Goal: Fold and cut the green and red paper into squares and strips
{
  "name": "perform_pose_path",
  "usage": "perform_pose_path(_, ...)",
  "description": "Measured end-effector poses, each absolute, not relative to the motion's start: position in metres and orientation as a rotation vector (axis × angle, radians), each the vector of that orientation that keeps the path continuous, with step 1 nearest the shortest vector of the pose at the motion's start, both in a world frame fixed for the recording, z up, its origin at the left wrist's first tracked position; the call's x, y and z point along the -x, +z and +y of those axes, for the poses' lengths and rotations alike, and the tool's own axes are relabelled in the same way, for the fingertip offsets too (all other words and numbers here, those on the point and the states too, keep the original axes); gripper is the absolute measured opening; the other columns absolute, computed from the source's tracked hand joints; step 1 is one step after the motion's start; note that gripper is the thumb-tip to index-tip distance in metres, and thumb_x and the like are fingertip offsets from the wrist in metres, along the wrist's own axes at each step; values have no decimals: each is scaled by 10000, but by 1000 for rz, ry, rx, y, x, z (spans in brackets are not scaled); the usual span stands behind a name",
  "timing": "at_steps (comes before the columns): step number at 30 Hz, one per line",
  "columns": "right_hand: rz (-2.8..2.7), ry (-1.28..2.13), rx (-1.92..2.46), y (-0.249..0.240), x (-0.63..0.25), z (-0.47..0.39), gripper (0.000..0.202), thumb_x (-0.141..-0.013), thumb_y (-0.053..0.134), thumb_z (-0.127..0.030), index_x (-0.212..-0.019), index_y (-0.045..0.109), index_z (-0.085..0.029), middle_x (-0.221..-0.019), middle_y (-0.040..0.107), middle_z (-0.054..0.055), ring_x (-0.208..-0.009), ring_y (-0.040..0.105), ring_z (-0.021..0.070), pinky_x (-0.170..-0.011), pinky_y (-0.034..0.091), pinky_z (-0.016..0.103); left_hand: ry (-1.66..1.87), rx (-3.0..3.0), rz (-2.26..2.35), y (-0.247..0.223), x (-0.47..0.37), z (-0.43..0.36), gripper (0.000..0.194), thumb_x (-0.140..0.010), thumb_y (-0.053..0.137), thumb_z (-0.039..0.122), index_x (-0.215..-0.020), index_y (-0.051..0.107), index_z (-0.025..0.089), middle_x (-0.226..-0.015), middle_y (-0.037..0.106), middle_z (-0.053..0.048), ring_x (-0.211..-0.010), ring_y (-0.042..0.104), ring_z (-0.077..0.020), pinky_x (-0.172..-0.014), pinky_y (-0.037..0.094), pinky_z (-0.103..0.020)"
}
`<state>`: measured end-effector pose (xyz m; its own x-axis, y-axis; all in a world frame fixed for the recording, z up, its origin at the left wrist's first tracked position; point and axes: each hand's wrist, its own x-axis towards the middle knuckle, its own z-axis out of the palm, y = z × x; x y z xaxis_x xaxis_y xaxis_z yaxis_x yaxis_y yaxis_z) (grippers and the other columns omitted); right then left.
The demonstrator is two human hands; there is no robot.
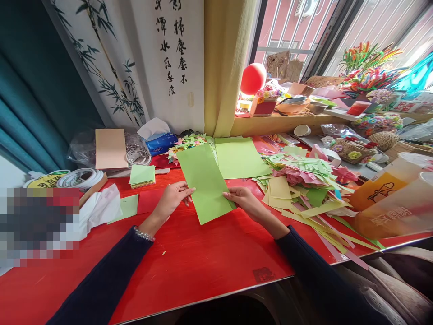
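A long sheet of green paper is held tilted above the red table, one edge in each hand. My left hand pinches its left edge between thumb and fingers. On the opposite edge, my right hand grips near the lower right corner. Behind it lies a larger stack of green paper, partly covered by the held sheet. Left of my left hand are a small stack of pale green squares, a red paper piece and a single light green sheet.
Paper strips and offcuts are heaped at the right, beside two plastic cups. A tissue pack, a coiled white cable and crumpled white tissue sit at the left. The table's front edge runs close to me.
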<state>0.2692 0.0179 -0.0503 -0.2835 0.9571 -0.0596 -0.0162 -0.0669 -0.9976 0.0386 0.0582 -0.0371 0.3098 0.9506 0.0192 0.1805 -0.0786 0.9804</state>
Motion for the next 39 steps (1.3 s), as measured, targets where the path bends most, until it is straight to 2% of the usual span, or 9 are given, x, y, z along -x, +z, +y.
perform_pose_path(16,-1405,1447,1151,-50,-270,18,350,-703,608,-463,-837,654,-142,-730,633,34,-598,547,128,-520,390,235,1001,-1452,1117,-35,-36,59,261,-706,624,396,-702,565,142,-573,554,10,-503,540,-105,-487,420,-226)
perform_pose_path(23,-1383,1439,1158,-49,-269,18,346,-665,641,-460,-835,673,-160,-714,641,41,-650,577,171,-538,414,260,1005,-1444,1106,-35,-35,59,266,-711,621,404,-696,571,143,-579,558,7,-506,535,-104,-486,418,-225)
perform_pose_path(32,-1437,1500,1138,-43,-268,15,339,-662,651,-439,-864,675,-168,-778,659,38,-728,597,194,-587,439,274,1192,-1410,1121,-29,-27,61,276,-719,621,380,-862,567,150,-571,562,15,-532,535,-110,-511,433,-219)
perform_pose_path(37,-1516,1525,1166,-43,-272,16,318,-654,665,-418,-836,680,-158,-733,658,33,-730,596,200,-588,442,278,1288,-1424,1097,-20,-18,64,457,-695,647,358,-1110,524,210,-602,508,44,-475,486,-95,-436,402,-212)
perform_pose_path(39,-1535,1537,1165,-39,-276,16,297,-658,667,-404,-826,682,-160,-734,659,32,-731,598,201,-594,446,280,1294,-1441,1123,-16,-13,67,482,-682,659,353,-1131,539,226,-664,520,32,-443,440,-69,-406,364,-204)
